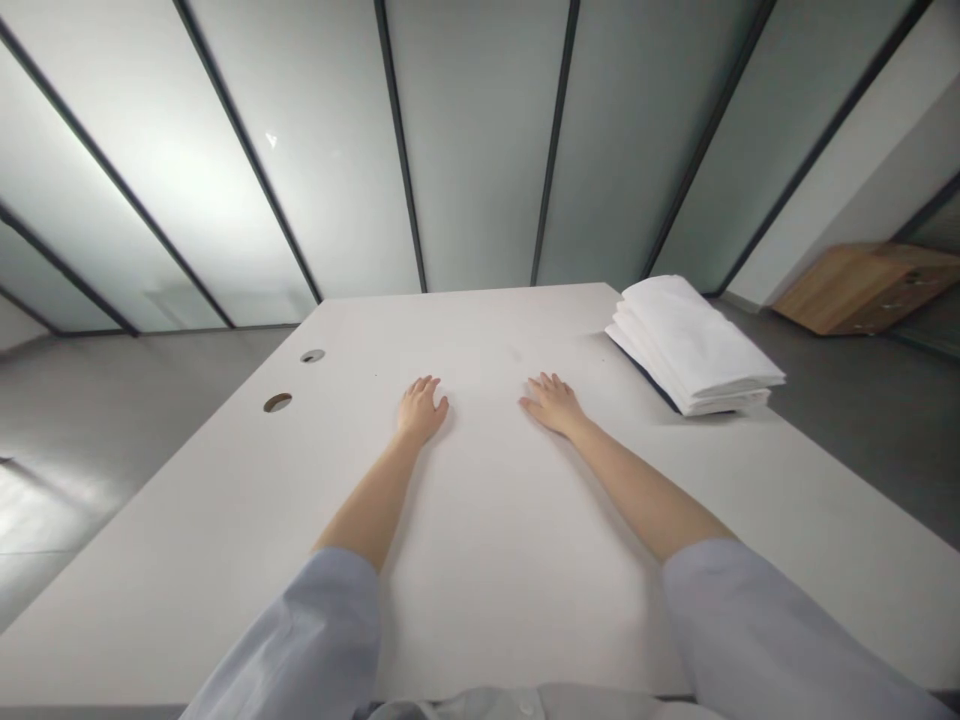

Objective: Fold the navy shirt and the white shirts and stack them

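Note:
My left hand [422, 410] lies palm down on the white table [480, 560], its thumb held out from the fingers and nothing in it. To the right of it, my right hand [553, 404] also rests flat on the tabletop, fingers spread, holding nothing. A stack of folded white cloth [694, 340] lies near the table's right edge, beyond my right hand and apart from it. Something dark shows under the stack's lower left side; I cannot make out what it is.
Two round holes sit near the table's left edge, a front hole [277, 402] and a back hole [312, 356]. Frosted glass panels [480, 150] with dark frames stand behind the table. A wooden cabinet [862, 288] is on the floor at the far right.

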### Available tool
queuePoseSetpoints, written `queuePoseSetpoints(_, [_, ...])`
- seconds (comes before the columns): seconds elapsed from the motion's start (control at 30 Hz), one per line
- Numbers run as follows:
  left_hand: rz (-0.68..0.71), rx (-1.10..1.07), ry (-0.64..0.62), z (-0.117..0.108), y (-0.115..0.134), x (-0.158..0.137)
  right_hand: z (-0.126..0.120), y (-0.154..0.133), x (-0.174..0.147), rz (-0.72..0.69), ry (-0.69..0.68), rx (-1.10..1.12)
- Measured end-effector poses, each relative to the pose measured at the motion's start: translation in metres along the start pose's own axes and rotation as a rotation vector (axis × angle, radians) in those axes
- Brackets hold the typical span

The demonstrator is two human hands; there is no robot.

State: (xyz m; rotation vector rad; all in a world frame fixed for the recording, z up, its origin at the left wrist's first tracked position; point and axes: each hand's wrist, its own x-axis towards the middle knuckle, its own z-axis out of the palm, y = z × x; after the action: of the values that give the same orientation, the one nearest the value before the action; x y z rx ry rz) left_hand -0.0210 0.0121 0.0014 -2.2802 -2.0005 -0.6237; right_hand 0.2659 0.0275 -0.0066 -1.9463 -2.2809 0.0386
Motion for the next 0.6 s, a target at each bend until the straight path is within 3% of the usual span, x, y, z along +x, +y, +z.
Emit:
queuePoseSetpoints(0.13, [-0.017,0.107,-0.082,0.001,0.003,-0.004,0.000,0.002,-0.005,0.014,-0.065,0.006])
queuePoseSetpoints(0.37, [-0.116,0.197,-0.360,0.003,0.007,-0.008,-0.004,-0.007,-0.010,0.035,-0.167,0.000])
queuePoseSetpoints(0.6, [-0.111,0.220,-0.414,-0.003,0.010,-0.008,-0.004,-0.012,-0.012,0.022,-0.207,-0.046])
